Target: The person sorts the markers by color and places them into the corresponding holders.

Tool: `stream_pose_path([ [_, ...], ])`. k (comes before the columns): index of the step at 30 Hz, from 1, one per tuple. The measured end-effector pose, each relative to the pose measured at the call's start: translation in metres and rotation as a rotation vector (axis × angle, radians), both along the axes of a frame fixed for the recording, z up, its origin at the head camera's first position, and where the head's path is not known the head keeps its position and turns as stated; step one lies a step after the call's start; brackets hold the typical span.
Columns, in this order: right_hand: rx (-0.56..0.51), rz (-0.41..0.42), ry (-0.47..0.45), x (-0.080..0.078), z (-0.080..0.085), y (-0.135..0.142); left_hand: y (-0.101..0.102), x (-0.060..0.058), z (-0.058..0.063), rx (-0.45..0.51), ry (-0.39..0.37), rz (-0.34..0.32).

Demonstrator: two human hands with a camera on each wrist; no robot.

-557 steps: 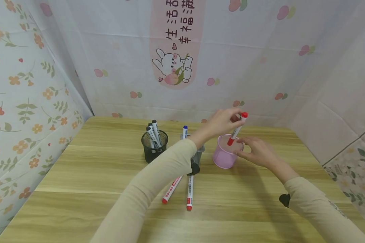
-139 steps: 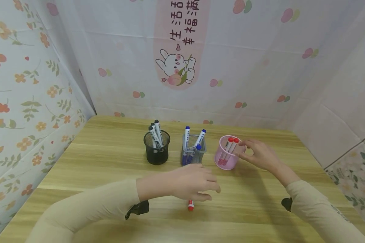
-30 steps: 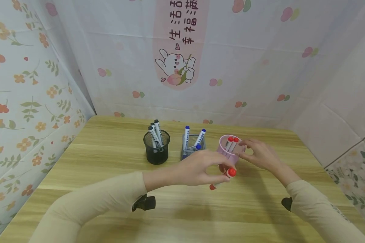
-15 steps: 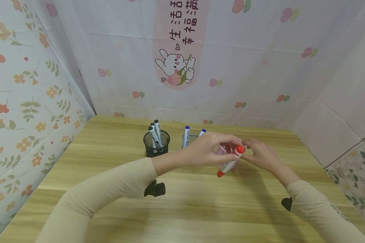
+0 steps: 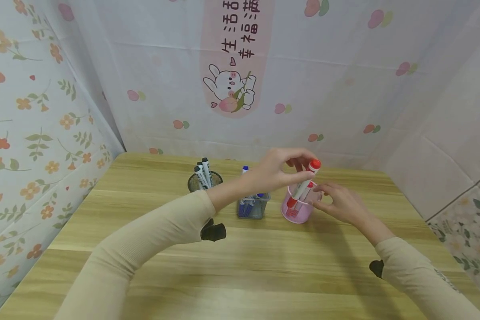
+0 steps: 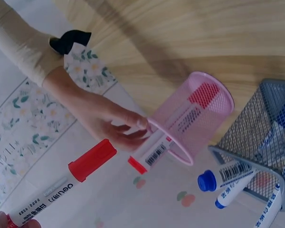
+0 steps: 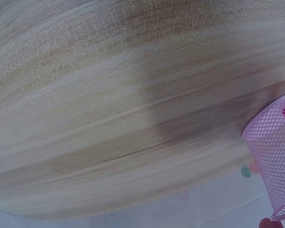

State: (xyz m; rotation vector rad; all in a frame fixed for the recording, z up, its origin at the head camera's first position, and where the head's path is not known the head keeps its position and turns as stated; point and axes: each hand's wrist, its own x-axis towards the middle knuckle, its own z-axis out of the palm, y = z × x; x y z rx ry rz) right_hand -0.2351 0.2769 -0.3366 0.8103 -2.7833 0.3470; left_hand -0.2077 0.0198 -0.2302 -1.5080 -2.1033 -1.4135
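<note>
My left hand [image 5: 274,171] pinches a red whiteboard marker [image 5: 303,186] near its upper end. It is tilted, its lower red end overlapping the front of the pink mesh pen cup [image 5: 298,216] in the head view. From the left wrist, the held marker [image 6: 52,199] shows apart from the cup's rim, its thick red end towards the opening. Red markers stand inside the pink cup [image 6: 199,128]. On the cup's right side, my right hand [image 5: 340,202] holds the rim between thumb and fingers. Only its fingertips [image 7: 266,223] show in the right wrist view, at the rim.
Left of the pink cup stands a grey square mesh holder [image 5: 260,212] with blue markers. Further left is a black mesh cup [image 5: 194,183] with several black markers [image 5: 202,175], partly hidden by my left arm. A printed curtain [image 5: 324,89] hangs behind the wooden table [image 5: 264,275].
My left hand has picked up the last red marker from the table and carried it up and right to the pink cup, turning it steeper. The right hand stays on the rim.
</note>
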Motion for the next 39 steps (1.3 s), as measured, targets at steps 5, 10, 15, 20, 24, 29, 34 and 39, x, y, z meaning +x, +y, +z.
stream_pose_path([
  [5, -0.001, -0.009, -0.012, 0.000, -0.001, 0.000, 0.002, -0.013, 0.005, 0.006, 0.006, 0.052],
  [10, -0.002, -0.011, -0.020, 0.000, 0.000, 0.000, 0.007, -0.025, 0.013, 0.023, 0.001, 0.091],
  [15, -0.002, -0.011, -0.013, 0.001, 0.000, 0.000, 0.010, -0.032, 0.017, 0.020, -0.027, 0.139],
  [20, -0.002, -0.008, -0.007, 0.001, 0.001, 0.000, 0.014, -0.037, 0.021, 0.028, -0.048, 0.185],
  [24, -0.003, -0.004, -0.009, 0.001, 0.001, -0.001, 0.019, -0.041, 0.024, 0.034, -0.070, 0.201],
  [29, 0.000, -0.002, -0.005, 0.001, 0.002, -0.001, 0.025, -0.046, 0.023, 0.043, -0.034, 0.205],
  [34, 0.001, -0.007, -0.008, 0.001, 0.002, -0.002, 0.031, -0.051, 0.020, 0.018, -0.039, 0.220],
  [39, 0.001, -0.010, -0.006, 0.001, 0.002, -0.002, 0.036, -0.056, 0.017, -0.025, -0.054, 0.245],
])
